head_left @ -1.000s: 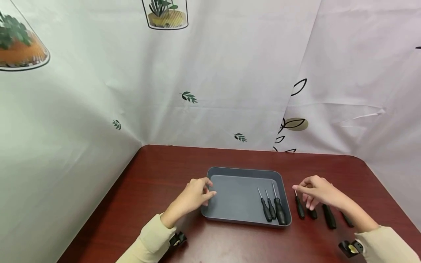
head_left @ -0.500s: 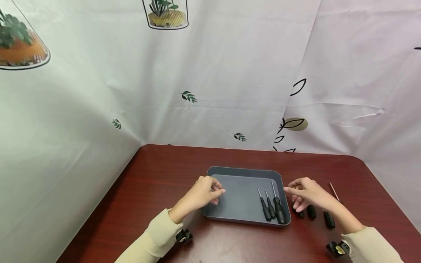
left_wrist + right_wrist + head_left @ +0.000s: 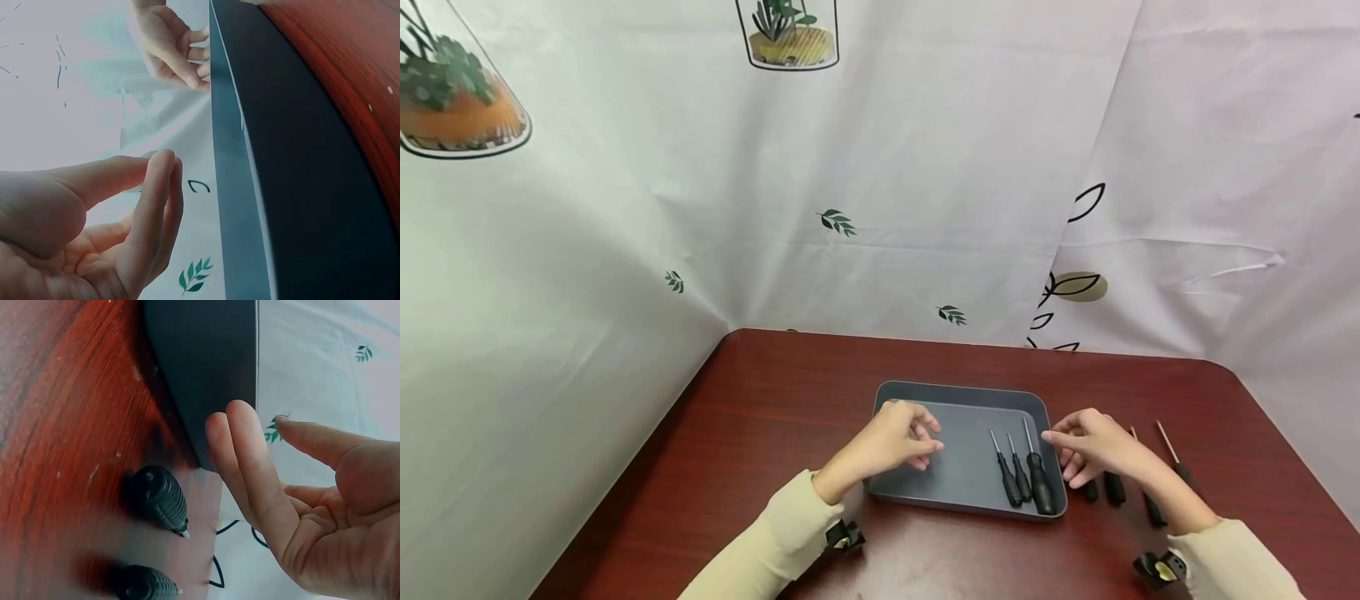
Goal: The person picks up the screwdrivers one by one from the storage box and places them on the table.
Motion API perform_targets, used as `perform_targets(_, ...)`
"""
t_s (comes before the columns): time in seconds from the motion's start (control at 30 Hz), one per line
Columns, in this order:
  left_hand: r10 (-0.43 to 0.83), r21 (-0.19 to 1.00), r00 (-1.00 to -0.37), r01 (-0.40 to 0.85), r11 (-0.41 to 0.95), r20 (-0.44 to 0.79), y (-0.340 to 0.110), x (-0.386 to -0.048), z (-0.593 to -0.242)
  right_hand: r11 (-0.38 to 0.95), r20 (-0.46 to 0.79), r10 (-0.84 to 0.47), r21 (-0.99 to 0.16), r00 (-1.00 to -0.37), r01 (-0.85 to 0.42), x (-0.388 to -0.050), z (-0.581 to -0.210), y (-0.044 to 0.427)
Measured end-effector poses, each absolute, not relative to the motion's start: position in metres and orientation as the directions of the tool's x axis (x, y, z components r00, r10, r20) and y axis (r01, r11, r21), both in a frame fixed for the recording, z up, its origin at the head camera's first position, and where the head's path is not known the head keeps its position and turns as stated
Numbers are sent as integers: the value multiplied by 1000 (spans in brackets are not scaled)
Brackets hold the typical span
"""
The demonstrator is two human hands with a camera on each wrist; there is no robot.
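Observation:
My left hand (image 3: 898, 437) is over the left part of a grey tray (image 3: 925, 497), fingers loosely bent and holding nothing. In the left wrist view its thumb and fingertips come close together with no object showing between them. My right hand (image 3: 1093, 448), also holding nothing, hovers by the tray's right edge. Inside the tray, on the right, lie three black-handled screwdrivers: a slim one (image 3: 1009, 483), another slim one (image 3: 1022, 481) and a thicker one (image 3: 1041, 487). Several more lie right of the tray, partly hidden by my right hand and forearm; the right wrist view shows two ribbed black handles, one a screwdriver (image 3: 159, 497).
A dark red wooden table (image 3: 790, 392) bears the tray and the loose screwdrivers, including one (image 3: 1172, 450) with its shaft pointing away. Behind and at the sides hangs a white cloth (image 3: 925, 167) printed with leaves and potted plants.
My left hand has moved right, further over the tray. My right hand has moved left from above the loose screwdrivers to the tray's right edge. The screwdrivers in the tray stay put.

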State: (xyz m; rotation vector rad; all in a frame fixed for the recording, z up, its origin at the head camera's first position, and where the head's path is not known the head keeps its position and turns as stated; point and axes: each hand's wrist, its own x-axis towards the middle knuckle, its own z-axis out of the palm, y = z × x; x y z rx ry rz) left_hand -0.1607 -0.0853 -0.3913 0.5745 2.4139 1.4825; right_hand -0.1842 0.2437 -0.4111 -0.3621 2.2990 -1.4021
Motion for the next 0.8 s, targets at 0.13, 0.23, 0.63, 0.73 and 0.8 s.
perform_targets(0.13,453,908,-891,182,377,-10,-75,-161,-396,454,-212,-434,-891,-876,-9,-184,-411,240)
perform_targets(0.23,446,921,-895,171,350,-3,-65,-161,-399,466,-215,-424,-885,-880,-8,-183,-412,237)
perform_targets(0.63,386,954,-922,93,286,-26,-30,-152,-407,510,-232,-385,-860,-893,4,-181,-412,230)
perform_targets(0.73,386,959,-922,78,273,-35,-23,-151,-406,516,-236,-375,-857,-897,9,-181,-410,230)
perform_targets(0.8,385,959,-922,76,271,-36,-18,-151,-406,518,-236,-371,-855,-898,11,-181,-410,229)
